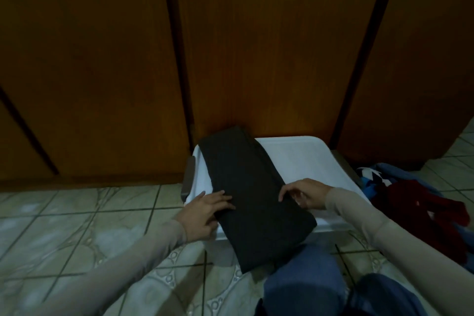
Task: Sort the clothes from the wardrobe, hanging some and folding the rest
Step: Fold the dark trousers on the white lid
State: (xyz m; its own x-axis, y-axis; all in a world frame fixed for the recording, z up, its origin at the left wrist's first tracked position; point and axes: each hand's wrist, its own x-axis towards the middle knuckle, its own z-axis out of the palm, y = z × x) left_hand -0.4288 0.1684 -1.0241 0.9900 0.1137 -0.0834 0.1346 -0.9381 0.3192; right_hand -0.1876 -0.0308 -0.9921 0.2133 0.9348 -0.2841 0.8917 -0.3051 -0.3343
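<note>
A dark grey garment (254,195), folded into a long strip, lies diagonally across a white plastic box lid (305,159) on the floor, its near end hanging over the lid's front edge. My left hand (205,210) rests flat on the strip's left edge with the fingers straight. At the strip's right edge my right hand (305,195) touches the cloth with its fingertips, fingers slightly bent. Whether the right hand pinches the cloth is unclear.
Brown wooden wardrobe doors (256,46) stand shut right behind the lid. A pile of clothes lies on the floor at the right: a dark red piece (420,213) and blue ones (379,177). Pale tiled floor (77,215) spreads to the left. My knees in blue jeans (307,287) are below.
</note>
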